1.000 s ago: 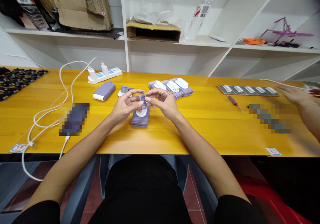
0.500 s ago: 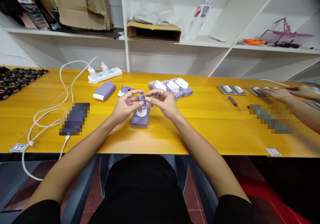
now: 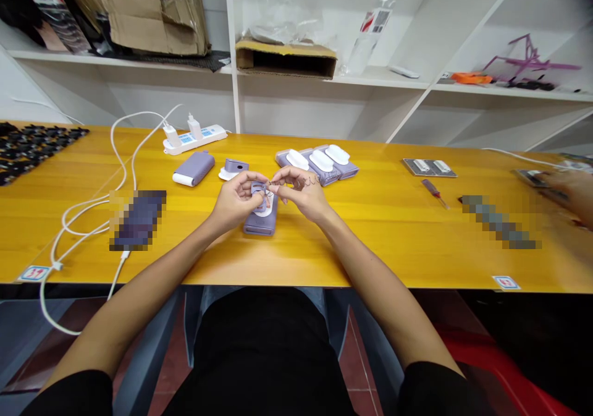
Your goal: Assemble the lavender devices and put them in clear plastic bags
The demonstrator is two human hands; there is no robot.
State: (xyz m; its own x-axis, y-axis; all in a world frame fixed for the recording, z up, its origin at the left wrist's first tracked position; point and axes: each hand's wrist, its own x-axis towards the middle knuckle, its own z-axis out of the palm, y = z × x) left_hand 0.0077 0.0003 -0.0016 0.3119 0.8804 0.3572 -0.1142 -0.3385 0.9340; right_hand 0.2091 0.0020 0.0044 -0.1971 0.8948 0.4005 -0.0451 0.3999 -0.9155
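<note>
A small purple plastic piece (image 3: 257, 188) is pinched by my left hand (image 3: 229, 204), fingers and thumb closed around its side. Close beside it, my right hand (image 3: 303, 198) holds a thin dark coiled wire (image 3: 311, 180) between thumb and fingertips, its coils trailing over the back of the fingers. The wire's end reaches the purple piece; whether it is hooked in cannot be made out. Beneath both hands a purple case with a white oval part (image 3: 260, 223) lies on the table. Just behind my left hand sits another purple piece with a white base (image 3: 235, 167).
Behind my hands are several purple cases with white ovals (image 3: 319, 159). A purple case (image 3: 193, 169), a power strip (image 3: 197, 139) and a blurred-out phone (image 3: 139, 221) with cables lie left. Rightward are a screwdriver (image 3: 434, 192), a grey plate (image 3: 429, 167) and a co-worker's hand (image 3: 572, 187).
The purple piece has turned and shifted slightly left and down. The coiled wire has drawn in closer to my right hand. At the right, the co-worker has moved a grey plate further right.
</note>
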